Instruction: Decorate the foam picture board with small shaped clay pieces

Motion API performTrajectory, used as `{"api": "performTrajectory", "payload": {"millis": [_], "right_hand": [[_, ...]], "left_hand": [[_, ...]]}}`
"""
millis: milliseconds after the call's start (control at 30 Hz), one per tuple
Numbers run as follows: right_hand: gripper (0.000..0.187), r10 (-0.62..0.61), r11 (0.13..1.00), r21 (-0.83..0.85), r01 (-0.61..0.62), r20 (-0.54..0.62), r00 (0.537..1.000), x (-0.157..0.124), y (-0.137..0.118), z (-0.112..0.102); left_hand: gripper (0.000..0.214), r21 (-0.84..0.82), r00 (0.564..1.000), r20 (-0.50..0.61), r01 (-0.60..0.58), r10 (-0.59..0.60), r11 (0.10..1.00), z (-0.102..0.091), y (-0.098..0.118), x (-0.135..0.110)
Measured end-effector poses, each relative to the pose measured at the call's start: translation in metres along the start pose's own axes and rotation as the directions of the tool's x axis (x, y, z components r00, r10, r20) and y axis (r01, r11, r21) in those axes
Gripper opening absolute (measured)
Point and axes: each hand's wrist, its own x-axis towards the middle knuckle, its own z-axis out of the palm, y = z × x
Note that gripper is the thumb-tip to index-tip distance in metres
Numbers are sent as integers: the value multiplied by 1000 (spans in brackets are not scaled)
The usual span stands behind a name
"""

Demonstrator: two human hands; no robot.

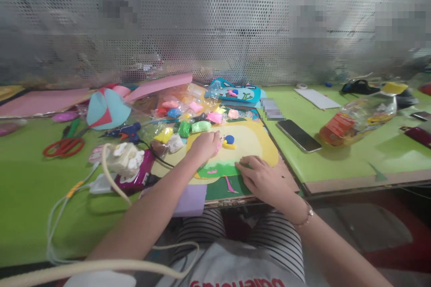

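Observation:
A craft board point(256, 143) with a yellow shape and a green strip lies on the table in front of me. My left hand point(204, 146) is curled, its fingers pressed down on the yellow part, with a bit of pink clay at the fingertips. Just right of it sits a small blue and yellow clay figure point(229, 141). My right hand point(264, 178) rests flat on the board's lower right part, fingers stretched out, holding nothing. Several small bags of coloured clay point(188, 119) lie behind the board.
Red scissors point(63, 145) and a blue glue gun point(126, 132) lie at the left, near a white power strip point(123, 158) with cables. A phone point(299, 135) and a plastic bag of supplies point(358, 119) lie at the right. Perforated screen behind; table edge near me.

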Motion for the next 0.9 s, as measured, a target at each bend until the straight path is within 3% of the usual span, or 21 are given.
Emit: {"api": "performTrajectory", "payload": {"millis": [233,500,900], "right_hand": [[31,142,962,251,-109,-117,983,0,5,2],[32,-7,1000,28,8,-45,999,-1,-2,2],[31,-24,997,77,29,-62,998,-2,1,5]], "left_hand": [[56,-33,999,2,42,-42,999,-8,7,-3],[53,15,1000,11,16,-16,1000,-4,4,-2],[50,41,1000,11,14,-14,999,-1,2,-1]]}}
